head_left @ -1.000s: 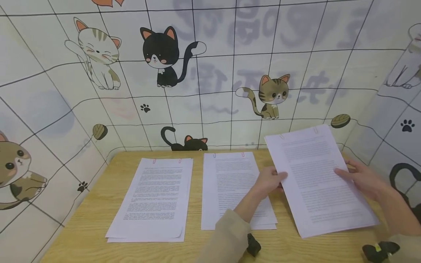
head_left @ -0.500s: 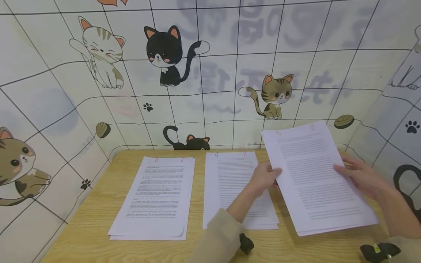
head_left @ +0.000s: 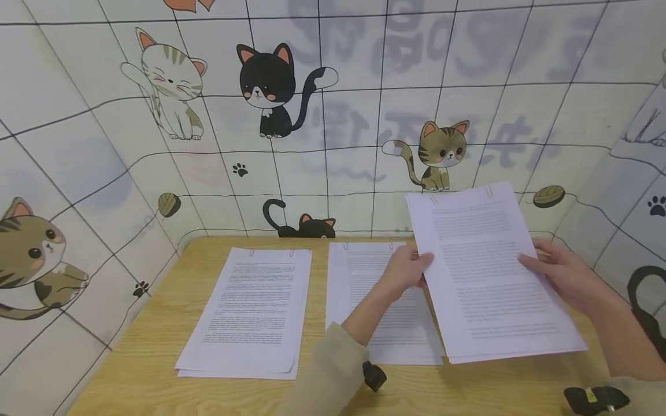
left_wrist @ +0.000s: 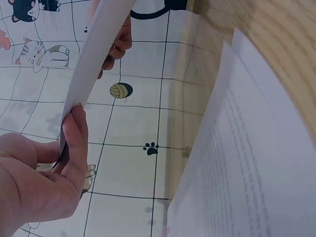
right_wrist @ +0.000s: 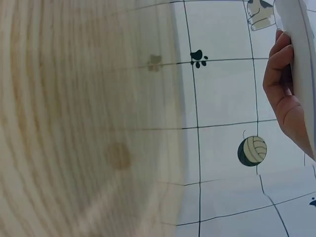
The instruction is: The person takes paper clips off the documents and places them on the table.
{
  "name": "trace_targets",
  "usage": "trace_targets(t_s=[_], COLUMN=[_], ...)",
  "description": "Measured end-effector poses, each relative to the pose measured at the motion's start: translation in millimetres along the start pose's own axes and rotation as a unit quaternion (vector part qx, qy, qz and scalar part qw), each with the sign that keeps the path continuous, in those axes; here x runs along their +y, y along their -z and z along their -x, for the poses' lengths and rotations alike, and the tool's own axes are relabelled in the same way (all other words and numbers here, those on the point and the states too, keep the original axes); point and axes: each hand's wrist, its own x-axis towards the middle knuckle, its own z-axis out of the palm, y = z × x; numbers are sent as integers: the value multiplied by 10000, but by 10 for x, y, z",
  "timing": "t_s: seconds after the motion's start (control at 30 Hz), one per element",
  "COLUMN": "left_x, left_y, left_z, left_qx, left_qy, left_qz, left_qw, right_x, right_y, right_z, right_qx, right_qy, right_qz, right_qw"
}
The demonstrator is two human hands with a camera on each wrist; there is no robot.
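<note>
A: Start at the left. What lies on the desk (head_left: 156, 346)?

B: A clipped stack of printed pages (head_left: 250, 312) lies flat at the left, two paper clips on its top edge. Just beside it to the right lies a middle stack (head_left: 364, 271), partly covered by the person's forearm and by the raised sheets.

A: And the raised sheets?

B: The held sheaf of papers (head_left: 489, 271) is lifted off the desk at the right, tilted, its top edge up against the cat-patterned wall (head_left: 338, 144), its lower left corner overlapping the middle stack. The left hand (head_left: 406, 271) pinches its left edge about halfway up, thumb on the printed face. The right hand (head_left: 564, 277) grips the right edge at about the same height, thumb on top.

A: Do the wrist views add anything?

B: The left wrist view shows the sheaf edge-on (left_wrist: 94, 64), with the left hand's thumb (left_wrist: 74, 148) pressed to one side and the fingers curled behind, which the head view hides. It also catches the far hand on the opposite edge, and the flat pages on the desk to the right. The right wrist view shows mostly blurred wood grain, the wall, and fingers (right_wrist: 279, 74) curled against the white paper edge (right_wrist: 298, 44) in the upper right corner.

A: Anything on the sleeves?

B: A black strap (head_left: 373, 375) on the left one, another black strap (head_left: 595, 397) on the right.
</note>
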Motion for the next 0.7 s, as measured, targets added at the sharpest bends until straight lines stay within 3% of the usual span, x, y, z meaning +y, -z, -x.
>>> trace_targets(t_s=[0.27,0.7], left_x=[113,268], left_y=[229,631], left_z=[33,260], left_qx=[-15,-172], left_qy=[-188,-385], left_qz=[-30,-441], left_qw=[9998,9981], right_x=[-145,-390], right_y=[-133,-418], right_z=[-16,19], right_qx=[5,57], right_qy=[311,693], right_qz=[433,1197], right_qw=[9986,9904])
